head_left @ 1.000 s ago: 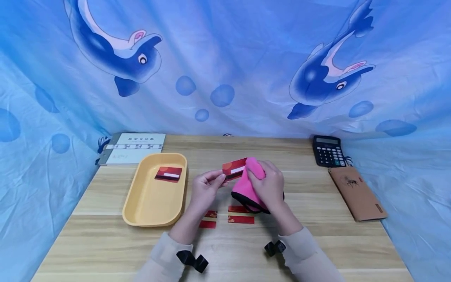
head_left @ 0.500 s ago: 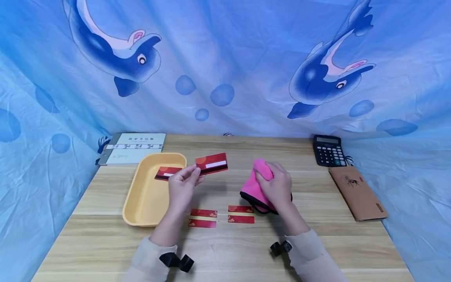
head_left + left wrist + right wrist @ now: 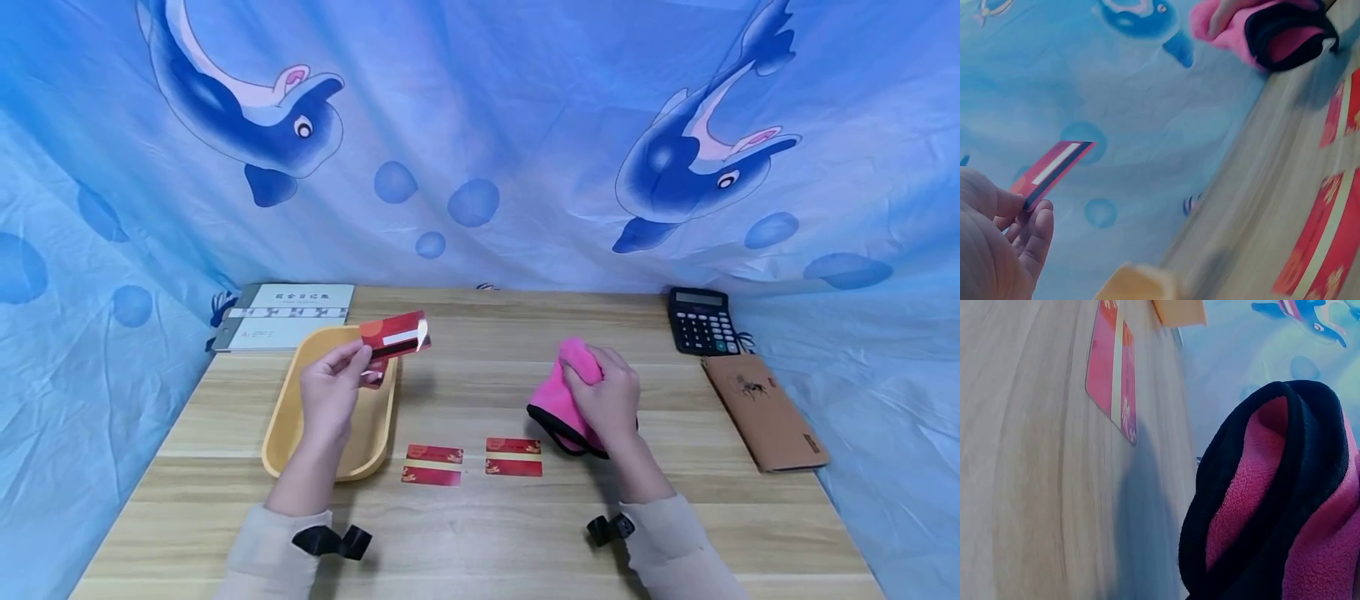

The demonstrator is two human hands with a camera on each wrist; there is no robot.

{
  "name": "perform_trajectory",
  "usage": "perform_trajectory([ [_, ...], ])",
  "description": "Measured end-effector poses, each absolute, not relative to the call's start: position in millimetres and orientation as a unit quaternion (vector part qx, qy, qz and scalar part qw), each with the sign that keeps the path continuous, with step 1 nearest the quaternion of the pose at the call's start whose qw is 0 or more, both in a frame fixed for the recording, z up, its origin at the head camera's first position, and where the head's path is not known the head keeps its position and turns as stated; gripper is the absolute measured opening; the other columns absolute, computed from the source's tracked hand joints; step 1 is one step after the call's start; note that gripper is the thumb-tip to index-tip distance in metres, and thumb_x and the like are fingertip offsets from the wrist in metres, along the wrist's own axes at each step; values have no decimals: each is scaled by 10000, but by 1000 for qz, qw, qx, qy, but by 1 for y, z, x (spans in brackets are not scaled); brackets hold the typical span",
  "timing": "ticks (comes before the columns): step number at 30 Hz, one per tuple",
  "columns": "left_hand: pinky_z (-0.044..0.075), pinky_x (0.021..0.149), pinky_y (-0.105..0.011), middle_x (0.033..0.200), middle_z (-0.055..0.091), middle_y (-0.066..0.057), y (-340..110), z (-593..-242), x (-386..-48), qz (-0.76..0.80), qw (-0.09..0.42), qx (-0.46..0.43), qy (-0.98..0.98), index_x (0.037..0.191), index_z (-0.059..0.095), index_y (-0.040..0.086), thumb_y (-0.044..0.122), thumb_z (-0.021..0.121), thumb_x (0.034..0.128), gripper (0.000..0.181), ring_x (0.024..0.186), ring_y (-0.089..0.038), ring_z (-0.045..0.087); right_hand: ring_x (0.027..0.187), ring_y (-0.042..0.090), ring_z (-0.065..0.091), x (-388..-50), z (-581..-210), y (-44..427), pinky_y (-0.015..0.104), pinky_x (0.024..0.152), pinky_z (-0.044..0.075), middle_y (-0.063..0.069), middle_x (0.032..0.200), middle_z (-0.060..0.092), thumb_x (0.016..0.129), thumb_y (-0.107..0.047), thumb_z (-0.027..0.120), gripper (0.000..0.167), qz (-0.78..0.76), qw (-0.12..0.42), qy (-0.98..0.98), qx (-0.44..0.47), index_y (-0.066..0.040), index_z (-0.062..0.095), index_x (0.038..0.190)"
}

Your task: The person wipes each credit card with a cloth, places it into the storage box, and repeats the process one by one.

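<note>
A red plastic card (image 3: 397, 332) with a white strip and a dark stripe is pinched at its near corner by my left hand (image 3: 330, 392), above the yellow tray (image 3: 273, 442). Inside the tray lies another red card (image 3: 375, 377), mostly hidden behind the hand. My right hand (image 3: 609, 398) grips a folded pink cloth (image 3: 558, 406) with black edging, held over the table. Between the hands, two red cards with a pale band, the left card (image 3: 432, 476) and the right card (image 3: 513, 467), lie flat on the wood.
At the back left sits a pale notebook (image 3: 288, 321), partly behind the tray. A black calculator (image 3: 699, 321) and a brown wallet (image 3: 765, 412) lie along the right side. A blue dolphin-print curtain (image 3: 525, 233) hangs behind the wooden table (image 3: 465, 550).
My left hand has carried the card left, away from the cloth and over the tray. My right hand has shifted a little to the right with the cloth.
</note>
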State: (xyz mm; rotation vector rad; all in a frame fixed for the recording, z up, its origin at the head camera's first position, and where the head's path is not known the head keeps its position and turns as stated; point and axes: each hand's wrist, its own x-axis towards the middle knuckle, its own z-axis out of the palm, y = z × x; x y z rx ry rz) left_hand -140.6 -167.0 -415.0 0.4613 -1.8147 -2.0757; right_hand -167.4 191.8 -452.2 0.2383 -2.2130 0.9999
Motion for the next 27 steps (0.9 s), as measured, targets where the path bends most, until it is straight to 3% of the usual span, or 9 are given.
perform_trajectory([
  [5,601,636,-212,872,724,-3,-193,-418,-147,-733,182,208,-621,1147,718,-62,69,764,904,280,677,-89,695,870,328,705,-165,-452,197,503,745,600,162,984,741,789,-146,875,345,391,330,-856,74,19,762,1071],
  [13,606,657,-223,876,701,24,-223,-433,-156,-681,177,231,-672,1210,689,-75,36,712,937,296,676,-65,689,867,340,700,-161,-453,198,496,749,590,171,979,739,786,-144,879,355,387,329,-859,67,27,760,1073],
  [21,612,766,-269,1087,681,-241,-242,-448,-159,-572,108,198,-788,1241,662,-79,-22,631,968,280,725,-68,673,859,339,704,-161,-456,197,499,741,591,168,977,741,778,-156,887,362,381,333,-859,81,30,760,1062],
  [27,609,748,-250,1100,671,-275,-247,-455,-164,-542,89,188,-814,1235,656,-87,-49,625,954,286,727,-80,665,862,346,705,-161,-456,195,503,746,594,175,982,739,786,-162,883,364,380,331,-860,81,31,759,1067],
])
